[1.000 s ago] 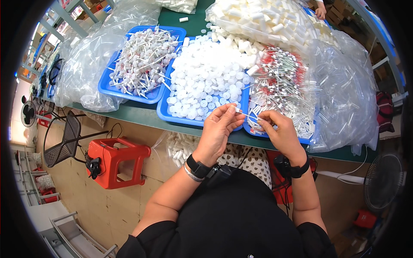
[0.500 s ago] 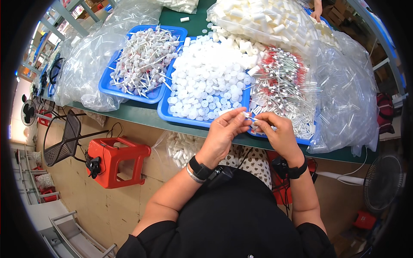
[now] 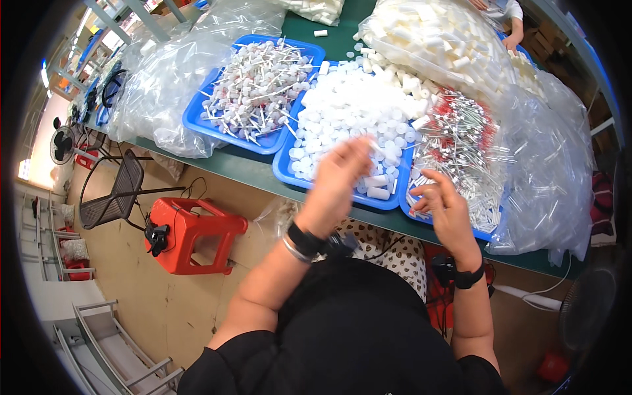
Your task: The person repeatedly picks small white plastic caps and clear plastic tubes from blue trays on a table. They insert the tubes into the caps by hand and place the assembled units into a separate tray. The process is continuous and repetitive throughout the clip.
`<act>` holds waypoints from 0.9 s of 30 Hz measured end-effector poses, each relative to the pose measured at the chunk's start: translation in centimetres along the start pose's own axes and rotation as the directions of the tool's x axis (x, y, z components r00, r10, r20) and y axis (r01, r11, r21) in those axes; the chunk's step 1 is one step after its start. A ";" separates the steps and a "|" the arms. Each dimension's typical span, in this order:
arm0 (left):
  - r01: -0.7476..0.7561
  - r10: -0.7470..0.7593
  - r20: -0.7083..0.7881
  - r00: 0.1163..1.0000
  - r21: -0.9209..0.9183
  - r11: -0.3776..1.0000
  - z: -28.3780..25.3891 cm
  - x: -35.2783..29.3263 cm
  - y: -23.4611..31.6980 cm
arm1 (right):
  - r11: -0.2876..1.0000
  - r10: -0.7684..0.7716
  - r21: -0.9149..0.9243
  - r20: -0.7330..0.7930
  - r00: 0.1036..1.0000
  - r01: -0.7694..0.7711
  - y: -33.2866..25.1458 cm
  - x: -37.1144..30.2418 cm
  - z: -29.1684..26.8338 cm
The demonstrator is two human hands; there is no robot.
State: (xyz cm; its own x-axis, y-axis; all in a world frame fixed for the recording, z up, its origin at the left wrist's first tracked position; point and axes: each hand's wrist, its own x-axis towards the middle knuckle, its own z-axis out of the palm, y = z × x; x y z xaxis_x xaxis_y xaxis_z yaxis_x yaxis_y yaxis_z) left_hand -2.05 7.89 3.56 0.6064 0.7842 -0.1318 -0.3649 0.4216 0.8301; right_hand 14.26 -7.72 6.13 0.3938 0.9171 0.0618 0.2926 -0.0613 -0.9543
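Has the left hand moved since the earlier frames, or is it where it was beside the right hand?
Yes. The left hand, motion-blurred, has swung left and away from the right hand, now over the near rim of the middle blue tray of white caps.

Blue trays [image 3: 197, 122]; white caps [image 3: 349, 108]; green table [image 3: 250, 168]; red stool [image 3: 194, 234]; black wristbands [image 3: 304, 238].
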 end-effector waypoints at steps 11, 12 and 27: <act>-0.148 0.164 0.014 0.986 0.513 0.846 -6.1 4.2 6.8 | 0.788 -0.217 -0.611 -0.162 0.963 0.075 2.5 0.2 -6.1; -0.150 0.113 0.098 0.989 0.670 0.728 -5.7 3.2 5.3 | 0.714 -0.286 -0.686 -0.096 0.953 0.145 2.6 0.2 -6.1; -0.516 0.142 0.536 0.832 0.843 -0.153 -2.9 1.2 0.0 | 0.593 -0.087 -0.797 -0.203 0.975 -0.114 5.1 2.3 -2.0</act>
State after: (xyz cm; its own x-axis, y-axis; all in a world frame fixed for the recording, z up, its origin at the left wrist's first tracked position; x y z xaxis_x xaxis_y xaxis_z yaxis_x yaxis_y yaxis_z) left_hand -3.35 10.17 1.88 0.8315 0.4687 0.2983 0.3380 -0.8528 0.3980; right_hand 18.42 -6.71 2.04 0.5360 0.8196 0.2024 0.8233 -0.4544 -0.3402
